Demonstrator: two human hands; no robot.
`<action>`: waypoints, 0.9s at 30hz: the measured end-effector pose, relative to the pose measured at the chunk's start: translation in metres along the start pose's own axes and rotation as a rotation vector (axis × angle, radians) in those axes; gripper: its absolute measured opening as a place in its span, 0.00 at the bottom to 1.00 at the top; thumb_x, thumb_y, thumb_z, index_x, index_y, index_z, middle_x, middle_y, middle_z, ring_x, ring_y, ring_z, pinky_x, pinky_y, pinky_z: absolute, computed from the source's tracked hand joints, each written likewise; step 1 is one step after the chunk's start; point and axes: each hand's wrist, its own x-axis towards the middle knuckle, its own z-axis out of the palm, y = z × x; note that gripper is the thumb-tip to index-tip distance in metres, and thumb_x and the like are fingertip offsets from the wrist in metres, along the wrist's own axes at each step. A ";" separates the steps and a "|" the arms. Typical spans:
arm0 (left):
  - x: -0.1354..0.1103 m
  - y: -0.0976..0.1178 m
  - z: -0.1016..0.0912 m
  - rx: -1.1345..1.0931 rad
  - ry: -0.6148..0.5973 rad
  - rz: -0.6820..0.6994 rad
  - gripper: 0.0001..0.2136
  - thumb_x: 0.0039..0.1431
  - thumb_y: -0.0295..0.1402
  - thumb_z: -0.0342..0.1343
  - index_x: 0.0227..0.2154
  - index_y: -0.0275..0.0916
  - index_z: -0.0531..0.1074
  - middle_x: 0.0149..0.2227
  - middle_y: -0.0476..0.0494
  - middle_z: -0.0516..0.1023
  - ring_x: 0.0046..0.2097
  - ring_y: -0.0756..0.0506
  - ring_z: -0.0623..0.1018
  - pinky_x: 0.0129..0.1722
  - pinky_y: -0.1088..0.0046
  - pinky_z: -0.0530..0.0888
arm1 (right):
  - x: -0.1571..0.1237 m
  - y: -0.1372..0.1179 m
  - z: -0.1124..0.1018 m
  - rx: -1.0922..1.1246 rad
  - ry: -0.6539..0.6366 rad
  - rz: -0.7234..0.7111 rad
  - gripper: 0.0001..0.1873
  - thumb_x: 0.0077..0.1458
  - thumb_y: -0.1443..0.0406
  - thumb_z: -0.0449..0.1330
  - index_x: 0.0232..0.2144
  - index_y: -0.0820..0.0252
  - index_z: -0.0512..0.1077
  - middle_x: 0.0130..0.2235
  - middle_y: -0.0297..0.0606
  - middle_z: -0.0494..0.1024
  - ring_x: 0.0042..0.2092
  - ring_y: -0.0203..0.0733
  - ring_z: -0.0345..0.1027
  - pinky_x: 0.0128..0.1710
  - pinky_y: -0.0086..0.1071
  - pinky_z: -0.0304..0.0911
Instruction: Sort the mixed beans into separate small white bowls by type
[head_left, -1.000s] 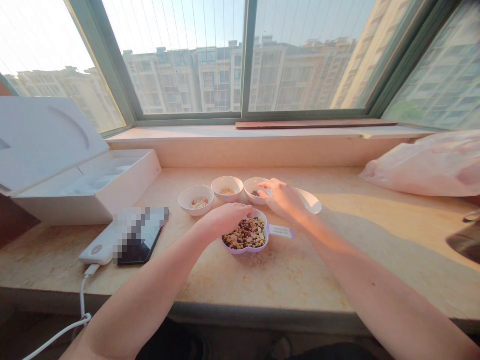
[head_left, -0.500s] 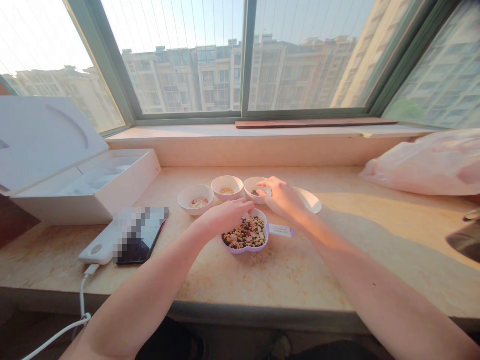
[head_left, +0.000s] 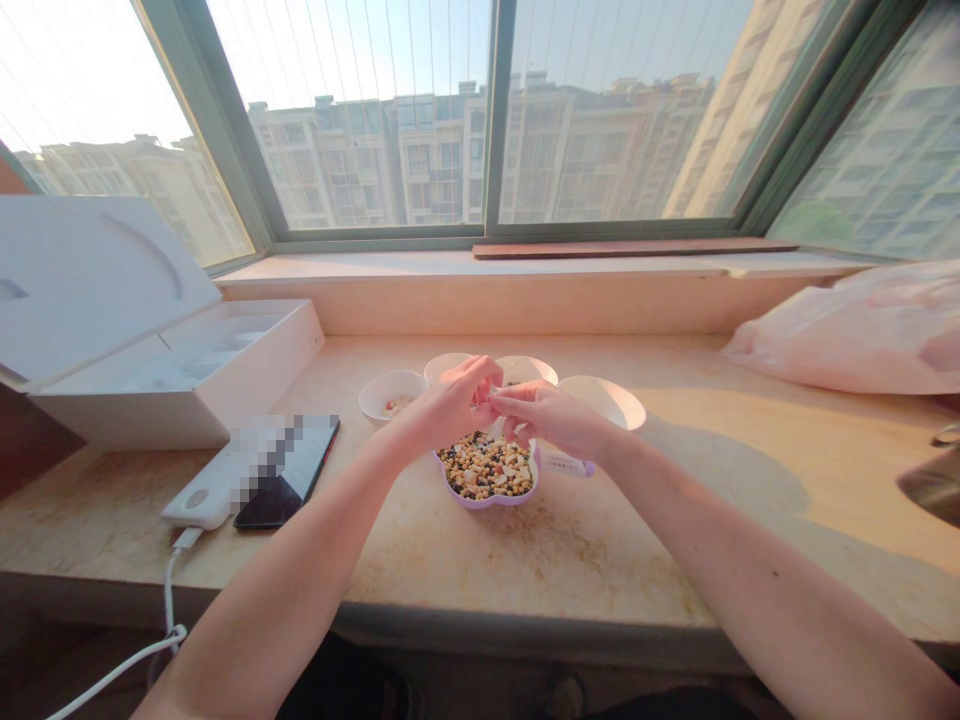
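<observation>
My left hand and my right hand meet above the back of a purple scalloped bowl. Both have their fingertips pinched together; whatever lies between them is too small to make out. Mixed beans and nuts, black, tan and pale, fill the purple bowl, whose labelled handle points right. Behind stand small white bowls: the left one holds a few pale and red pieces. Another white bowl is partly covered by my left hand. Dark bits show in the third bowl; a white dish sits at the right.
An open white box stands at the left, with a power bank and a phone before it. The white cable hangs over the counter's edge. A plastic bag lies at the right beneath the window.
My right hand has left the third white bowl and come left and nearer to me, meeting my left hand. My left hand has lifted slightly from the beans, back and leftward.
</observation>
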 end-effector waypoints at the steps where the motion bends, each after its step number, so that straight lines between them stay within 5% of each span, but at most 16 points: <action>1: 0.000 0.003 0.000 -0.006 -0.004 -0.002 0.09 0.56 0.24 0.56 0.38 0.40 0.65 0.36 0.50 0.70 0.35 0.51 0.70 0.37 0.74 0.70 | 0.000 0.001 0.001 0.033 -0.001 0.004 0.23 0.55 0.46 0.64 0.34 0.60 0.78 0.31 0.37 0.74 0.28 0.33 0.65 0.25 0.27 0.61; 10: 0.001 0.007 0.002 -0.012 0.002 -0.131 0.09 0.57 0.23 0.54 0.41 0.38 0.68 0.39 0.46 0.75 0.35 0.51 0.74 0.37 0.74 0.72 | 0.005 0.005 -0.008 0.026 0.079 -0.003 0.20 0.51 0.50 0.69 0.31 0.62 0.75 0.30 0.36 0.74 0.26 0.31 0.61 0.24 0.28 0.59; 17: -0.003 0.004 0.009 0.242 -0.494 -0.144 0.12 0.60 0.22 0.48 0.35 0.40 0.77 0.38 0.45 0.81 0.40 0.46 0.78 0.42 0.71 0.71 | 0.011 0.013 -0.025 -0.492 0.604 -0.174 0.09 0.55 0.61 0.62 0.34 0.60 0.79 0.29 0.37 0.80 0.29 0.40 0.71 0.31 0.34 0.67; 21: -0.004 0.006 0.018 0.288 -0.617 -0.132 0.15 0.60 0.22 0.47 0.38 0.41 0.79 0.42 0.44 0.82 0.43 0.45 0.79 0.42 0.72 0.71 | 0.014 0.021 -0.030 -0.763 0.663 -0.234 0.09 0.55 0.65 0.60 0.33 0.58 0.81 0.33 0.38 0.83 0.35 0.43 0.75 0.39 0.36 0.69; 27: -0.003 0.005 0.020 0.277 -0.627 -0.121 0.16 0.60 0.21 0.47 0.36 0.42 0.80 0.43 0.44 0.82 0.43 0.45 0.79 0.43 0.72 0.71 | 0.017 0.027 -0.036 -0.905 0.659 -0.249 0.11 0.58 0.68 0.58 0.35 0.58 0.81 0.39 0.40 0.84 0.39 0.44 0.75 0.42 0.35 0.68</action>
